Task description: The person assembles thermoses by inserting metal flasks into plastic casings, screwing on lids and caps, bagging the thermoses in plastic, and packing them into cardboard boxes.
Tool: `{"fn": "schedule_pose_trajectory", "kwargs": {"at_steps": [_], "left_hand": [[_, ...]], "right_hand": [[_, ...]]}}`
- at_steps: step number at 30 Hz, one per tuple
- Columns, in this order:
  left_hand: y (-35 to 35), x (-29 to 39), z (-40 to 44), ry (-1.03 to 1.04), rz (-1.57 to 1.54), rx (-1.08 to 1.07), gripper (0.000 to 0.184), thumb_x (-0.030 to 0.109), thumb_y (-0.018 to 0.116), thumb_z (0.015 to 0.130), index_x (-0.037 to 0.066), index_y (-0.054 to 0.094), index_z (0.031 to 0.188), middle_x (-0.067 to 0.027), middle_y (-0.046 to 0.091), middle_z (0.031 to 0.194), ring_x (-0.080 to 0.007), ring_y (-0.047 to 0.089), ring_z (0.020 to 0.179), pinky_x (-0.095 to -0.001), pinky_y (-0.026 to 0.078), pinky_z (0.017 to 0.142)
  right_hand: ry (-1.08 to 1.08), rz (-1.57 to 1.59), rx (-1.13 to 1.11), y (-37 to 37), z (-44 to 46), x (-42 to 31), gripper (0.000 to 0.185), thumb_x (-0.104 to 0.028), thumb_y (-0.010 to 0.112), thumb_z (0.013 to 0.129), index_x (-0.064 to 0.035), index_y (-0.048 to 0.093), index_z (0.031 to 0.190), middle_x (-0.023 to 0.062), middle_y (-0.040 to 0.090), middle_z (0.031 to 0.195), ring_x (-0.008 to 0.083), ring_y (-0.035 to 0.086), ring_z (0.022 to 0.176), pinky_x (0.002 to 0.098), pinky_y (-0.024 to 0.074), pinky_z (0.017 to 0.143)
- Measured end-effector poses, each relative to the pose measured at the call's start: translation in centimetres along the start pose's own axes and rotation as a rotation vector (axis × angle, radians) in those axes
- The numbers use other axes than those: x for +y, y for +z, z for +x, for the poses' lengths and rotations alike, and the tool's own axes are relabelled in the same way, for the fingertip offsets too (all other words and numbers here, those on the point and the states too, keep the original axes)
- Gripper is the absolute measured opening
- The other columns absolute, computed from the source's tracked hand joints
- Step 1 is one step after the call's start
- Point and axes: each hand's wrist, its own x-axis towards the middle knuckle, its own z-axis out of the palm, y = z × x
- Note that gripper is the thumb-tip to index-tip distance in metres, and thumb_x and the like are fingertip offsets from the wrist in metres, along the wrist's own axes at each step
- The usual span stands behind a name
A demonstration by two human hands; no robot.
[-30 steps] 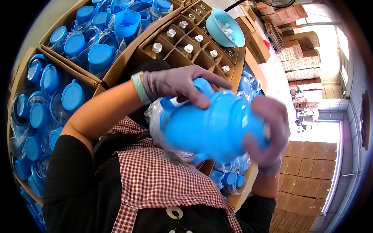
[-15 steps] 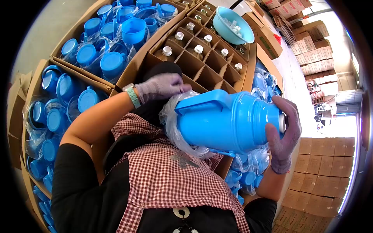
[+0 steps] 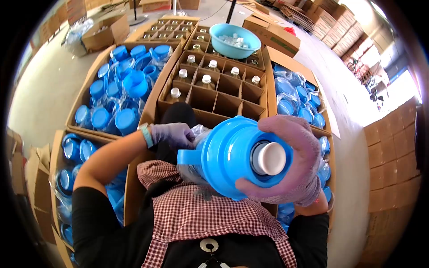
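A blue vacuum flask (image 3: 221, 152) with a white stopper (image 3: 271, 158) lies tilted in front of my chest, its mouth turned up toward me. My gloved right hand (image 3: 297, 156) is closed around the flask's top rim, thumb below and fingers above. At the lower end, a clear plastic bag (image 3: 200, 131) shows beside the flask's handle (image 3: 189, 157). My gloved left hand (image 3: 173, 135) has its fingers curled in on the bag there; the fingertips are partly hidden. The flask's base is out of sight.
Ahead stands a divided carton (image 3: 214, 99) holding several white-capped bottles. A light-blue basin (image 3: 235, 41) of small white pieces rests beyond it. Cartons of blue flask parts (image 3: 101, 118) stand left and right (image 3: 286, 107). Stacked boxes (image 3: 393, 165) line the right side.
The flask has turned from lying sideways to pointing its stopper toward me. My right hand has moved left with it. My view has shifted, showing more floor ahead.
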Motion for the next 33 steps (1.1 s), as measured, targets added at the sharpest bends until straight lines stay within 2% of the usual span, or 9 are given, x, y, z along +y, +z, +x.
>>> {"fn": "schedule_pose_trajectory", "kwargs": {"at_steps": [2, 4, 12, 16, 20, 24, 26, 31, 33], "left_hand": [[-1.2, 8.1, -3.9, -0.037, -0.013, 0.141, 0.02, 0.017, 0.074, 0.093, 0.002, 0.075, 0.107, -0.0024, 0.075, 0.089, -0.0082, 0.065, 0.081, -0.0297, 0.054, 0.077], [-2.5, 15.5, -7.2, 0.104, -0.028, 0.324, 0.018, 0.014, 0.077, 0.089, 0.001, 0.074, 0.102, 0.0007, 0.069, 0.08, -0.0066, 0.064, 0.079, -0.0264, 0.053, 0.07], [-1.2, 23.6, -15.4, 0.927, -0.224, 1.21, 0.031, 0.03, 0.063, 0.1, -0.001, 0.064, 0.108, -0.0036, 0.064, 0.079, -0.0089, 0.057, 0.062, -0.0215, 0.041, 0.053], [-1.5, 17.5, -15.3, 0.695, 0.181, 0.895, 0.076, 0.062, 0.073, 0.085, 0.001, 0.058, 0.127, -0.014, 0.063, 0.123, -0.0209, 0.062, 0.106, -0.0346, 0.05, 0.087], [2.6, 5.4, -5.8, 0.489, -0.509, 0.674, 0.079, 0.065, 0.064, 0.089, 0.003, 0.051, 0.136, -0.016, 0.057, 0.133, -0.0276, 0.058, 0.116, -0.0429, 0.047, 0.095], [5.4, -1.9, -4.5, 0.586, -1.08, 0.678, 0.082, 0.067, 0.055, 0.093, 0.006, 0.044, 0.145, -0.0179, 0.051, 0.143, -0.0343, 0.053, 0.126, -0.0513, 0.044, 0.103], [4.0, -3.6, -6.5, 0.721, -1.193, 0.63, 0.083, 0.069, 0.05, 0.095, 0.007, 0.04, 0.15, -0.0189, 0.048, 0.147, -0.0377, 0.05, 0.131, -0.0555, 0.043, 0.107], [1.0, 0.6, -9.5, 0.859, -1.197, 0.65, 0.078, 0.063, 0.046, 0.097, 0.009, 0.043, 0.153, -0.0182, 0.051, 0.15, -0.0447, 0.047, 0.138, -0.0638, 0.04, 0.113], [0.8, 0.2, -8.2, 0.901, -1.174, 0.779, 0.073, 0.059, 0.048, 0.098, 0.008, 0.048, 0.15, -0.0175, 0.051, 0.152, -0.0411, 0.048, 0.139, -0.0625, 0.039, 0.114]], "right_hand": [[-0.052, -0.052, 0.008, -0.4, 0.0, 0.1, 0.083, -0.039, 0.091, 0.07, -0.007, 0.054, 0.137, 0.0175, 0.067, 0.121, 0.0325, 0.073, 0.102, 0.0421, 0.0637, 0.077], [-0.071, -0.056, 0.044, 0.2, 0.4, 0.3, 0.086, -0.039, 0.09, 0.07, -0.008, 0.051, 0.14, 0.0162, 0.065, 0.122, 0.0321, 0.072, 0.1, 0.0416, 0.0633, 0.076], [0.019, 0.002, 0.075, 1.8, 1.7, 1.2, 0.091, -0.037, 0.088, 0.068, -0.0084, 0.048, 0.145, 0.0155, 0.061, 0.12, 0.032, 0.071, 0.097, 0.0411, 0.0613, 0.078], [0.014, 0.036, 0.195, 2.1, 1.5, 2.7, 0.089, -0.037, 0.087, 0.068, -0.0091, 0.048, 0.143, 0.0145, 0.061, 0.121, 0.0301, 0.072, 0.095, 0.04, 0.0617, 0.077], [0.013, -0.01, 0.172, 3.2, 2.4, 2.9, 0.083, -0.044, 0.084, 0.074, -0.0115, 0.048, 0.142, 0.0112, 0.061, 0.114, 0.0267, 0.072, 0.086, 0.0377, 0.0605, 0.067], [-0.161, 0.144, 0.238, 4.3, 1.9, 8.4, 0.081, -0.061, 0.081, 0.08, -0.0106, 0.054, 0.138, 0.0122, 0.063, 0.117, 0.0283, 0.069, 0.103, 0.0401, 0.0585, 0.087], [-0.069, 0.163, 0.399, 3.7, -1.3, 11.4, 0.064, -0.047, 0.083, 0.084, -0.0058, 0.063, 0.128, 0.0134, 0.065, 0.118, 0.0282, 0.064, 0.115, 0.039, 0.052, 0.1], [0.85, 0.599, 0.536, 7.7, -13.1, 15.0, 0.015, -0.014, 0.074, 0.094, -0.0016, 0.07, 0.086, 0.0003, 0.065, 0.077, 0.0062, 0.057, 0.067, 0.0247, 0.0467, 0.06], [0.551, 0.73, 0.6, 12.0, -14.6, 13.5, 0.011, -0.007, 0.071, 0.094, 0.0001, 0.07, 0.086, -0.0006, 0.065, 0.081, 0.0027, 0.055, 0.072, 0.0234, 0.0448, 0.059]]}}
